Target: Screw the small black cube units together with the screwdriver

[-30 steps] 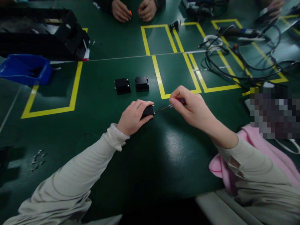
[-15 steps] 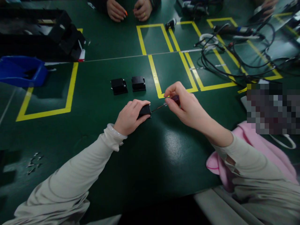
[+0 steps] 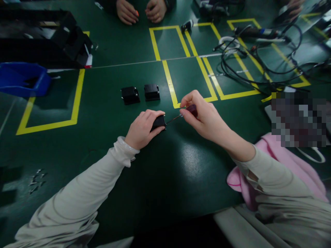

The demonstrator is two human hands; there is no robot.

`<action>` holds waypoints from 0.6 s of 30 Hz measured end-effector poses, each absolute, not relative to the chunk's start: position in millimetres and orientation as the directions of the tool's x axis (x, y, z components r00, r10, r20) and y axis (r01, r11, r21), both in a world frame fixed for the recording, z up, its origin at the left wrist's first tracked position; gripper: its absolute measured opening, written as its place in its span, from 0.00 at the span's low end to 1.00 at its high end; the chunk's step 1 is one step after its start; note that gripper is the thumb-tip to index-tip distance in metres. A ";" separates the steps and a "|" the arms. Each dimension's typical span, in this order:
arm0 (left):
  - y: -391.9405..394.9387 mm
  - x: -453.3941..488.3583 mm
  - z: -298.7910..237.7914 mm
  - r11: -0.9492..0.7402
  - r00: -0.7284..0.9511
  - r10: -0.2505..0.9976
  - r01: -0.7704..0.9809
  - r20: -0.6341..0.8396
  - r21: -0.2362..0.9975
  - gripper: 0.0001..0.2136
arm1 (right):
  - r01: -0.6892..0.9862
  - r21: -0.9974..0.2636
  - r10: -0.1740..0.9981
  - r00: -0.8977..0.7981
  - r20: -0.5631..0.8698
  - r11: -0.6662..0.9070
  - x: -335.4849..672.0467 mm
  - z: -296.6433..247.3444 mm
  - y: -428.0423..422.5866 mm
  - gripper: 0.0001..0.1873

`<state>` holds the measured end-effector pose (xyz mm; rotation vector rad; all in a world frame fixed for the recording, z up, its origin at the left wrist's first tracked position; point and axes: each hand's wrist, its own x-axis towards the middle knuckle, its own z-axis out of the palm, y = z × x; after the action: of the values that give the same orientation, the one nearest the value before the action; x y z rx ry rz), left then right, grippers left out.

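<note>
My left hand (image 3: 141,130) is closed around a small black block-shaped part (image 3: 159,122), pressing it on the green table. Between the thumb and fingers of my right hand (image 3: 203,113) is a screwdriver (image 3: 191,111) with a dark reddish handle. Its thin shaft slants down to the left, and the tip meets the right end of the held part. Just beyond my left hand lie two similar black parts, a left one (image 3: 130,95) and a right one (image 3: 152,92), side by side with small metal bits at their ends.
Loose screws (image 3: 36,181) lie at the lower left. A blue bin (image 3: 24,81) and a black rack (image 3: 51,41) stand at the left. Tangled black cables (image 3: 224,65) spread at the right, above a pink cloth (image 3: 287,162). Across the table rest another person's hands (image 3: 156,10).
The whole view has shifted very slightly. Both hands keep their grips, and the screwdriver tip stays at the end of the black part.
</note>
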<state>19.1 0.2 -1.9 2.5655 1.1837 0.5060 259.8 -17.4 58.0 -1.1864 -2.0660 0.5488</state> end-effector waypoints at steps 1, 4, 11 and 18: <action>0.3 19.0 -2.0 -0.629 0.605 0.771 0.677 0.198 0.382 0.20 | 0.589 -0.642 0.871 -0.346 0.347 0.490 259.6 58.2 -17.5 0.03; 0.1 18.9 -2.2 -0.624 0.600 0.775 0.680 0.197 0.385 0.20 | 0.608 -0.635 0.878 -0.346 0.329 0.477 259.4 59.4 -17.7 0.07; 0.0 19.3 -1.3 -0.618 0.595 0.780 0.686 0.193 0.383 0.20 | 0.580 -0.653 0.873 -0.333 0.355 0.487 258.8 57.6 -18.2 0.03; 0.3 18.6 -2.9 -0.623 0.598 0.777 0.683 0.198 0.380 0.20 | 0.598 -0.628 0.867 -0.355 0.350 0.498 260.1 57.1 -16.7 0.06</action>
<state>18.6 0.3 -2.9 2.5627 1.1978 0.5064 260.1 -16.7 57.1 -1.1973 -2.0832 0.5243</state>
